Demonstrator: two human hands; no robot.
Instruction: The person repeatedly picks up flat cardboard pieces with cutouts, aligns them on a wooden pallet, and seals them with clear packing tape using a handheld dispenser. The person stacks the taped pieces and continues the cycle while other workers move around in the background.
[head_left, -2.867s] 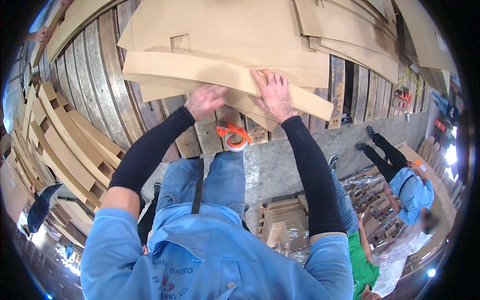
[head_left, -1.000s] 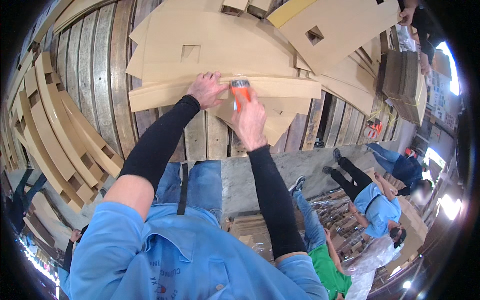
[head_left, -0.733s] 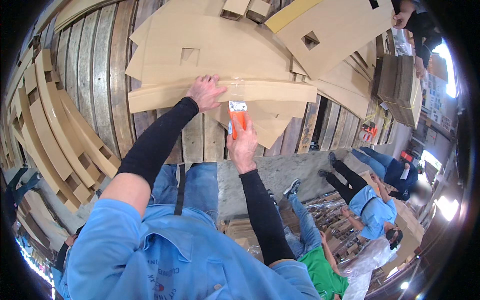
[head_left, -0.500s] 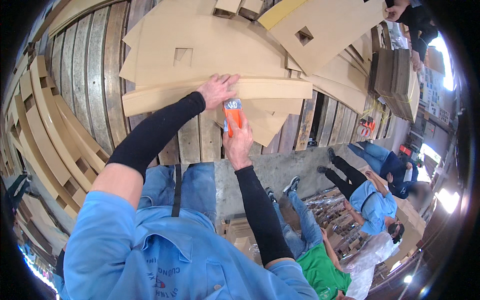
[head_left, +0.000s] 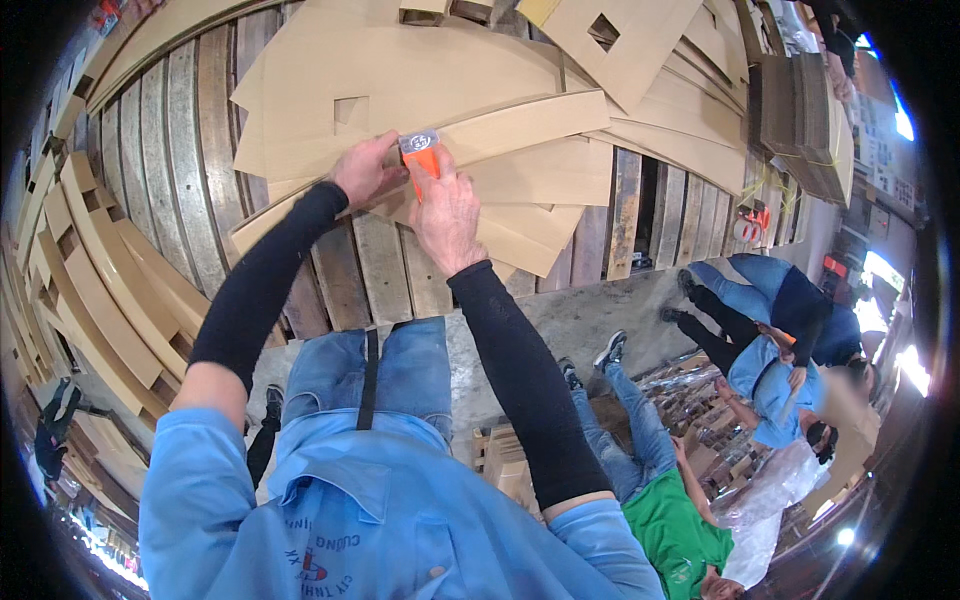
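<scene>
A long folded cardboard strip (head_left: 530, 122) lies slanted over the flat cardboard sheets, its right end farther from me. My left hand (head_left: 368, 172) is closed on the strip left of its middle. Just beside it, my right hand (head_left: 447, 215) grips an orange hand tool with a silvery head (head_left: 422, 165). The tool's head rests against the strip, between my two hands; I cannot make out its exact kind. Beneath lies a large cardboard sheet (head_left: 420, 75) with a square cutout.
Slatted wooden pallets (head_left: 185, 130) form the work surface. Curved cardboard pieces (head_left: 105, 270) are stacked at left, a tied cardboard bundle (head_left: 800, 130) at far right. An orange-and-white tool (head_left: 750, 222) lies near the right edge. Co-workers, one in a green shirt (head_left: 680, 530), are at lower right.
The strip has turned, its right end swinging away from me and its left end coming nearer. Both hands and the orange tool have shifted left along it. The co-worker's hand at upper right has drawn back.
</scene>
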